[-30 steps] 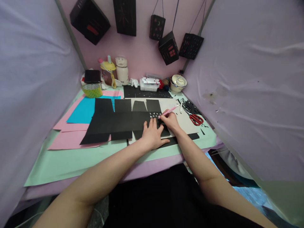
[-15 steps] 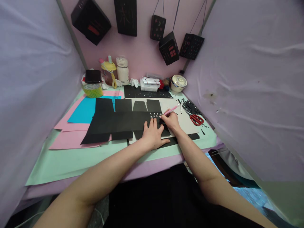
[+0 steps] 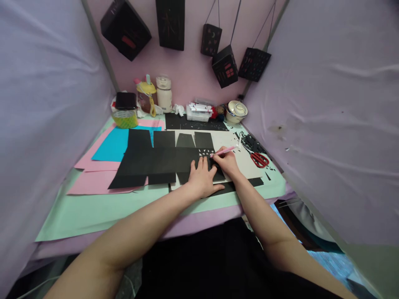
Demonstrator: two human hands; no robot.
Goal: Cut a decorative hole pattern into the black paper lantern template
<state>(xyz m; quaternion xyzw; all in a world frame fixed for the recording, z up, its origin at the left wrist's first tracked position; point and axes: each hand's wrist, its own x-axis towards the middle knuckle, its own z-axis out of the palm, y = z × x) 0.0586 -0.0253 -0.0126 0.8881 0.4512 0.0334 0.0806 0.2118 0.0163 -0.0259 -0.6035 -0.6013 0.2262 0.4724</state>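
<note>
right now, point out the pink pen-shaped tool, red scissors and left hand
Pink pen-shaped tool (image 3: 225,150): head view, on its shaft.
Red scissors (image 3: 259,160): head view, on the handles.
Left hand (image 3: 202,181): head view, on the back of the hand.

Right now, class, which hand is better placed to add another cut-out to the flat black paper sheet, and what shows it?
Probably the right hand: it holds the slim pink pen-shaped tool, its tip beside the small triangular cut-outs. The left hand rests spread on the black sheet.
</note>
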